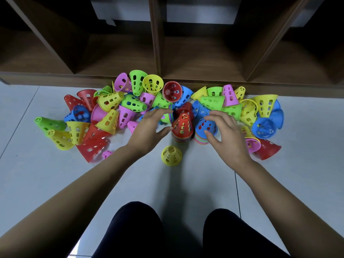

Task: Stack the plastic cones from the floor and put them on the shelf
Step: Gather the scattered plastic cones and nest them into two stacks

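Both hands are held out over the cones, and nothing is gripped by either. The left hand [149, 131] is spread wide just left of the red-topped stack [182, 125], fingers straight and fanned. Its thumb is brought right up to the stack's side; whether contact is made cannot be told. The right hand [227, 135] is opened just as loosely right of that stack. Its fingers are arched over the blue-topped stack [205, 130] and its thumb is set in front of it, touching or not, it cannot be said.

Now the count. Two upright stacks are seen: the red-topped one and the blue-topped one, stood just beside it on the right, with many coloured rims layered at each base. One single yellow cone [171, 155] is stood alone just in front of the red-topped stack. The loose cones [111, 107] are scattered left, right and behind it in red, yellow, green, blue and pink. Dozens are shown, too tangled for an exact figure.

Behind the red-topped stack the wooden shelf [158, 53] is found, with three dividers counted. The pale tiled floor [167, 183] is spread beneath, and two dark-clad knees [141, 229] are seen well in front.
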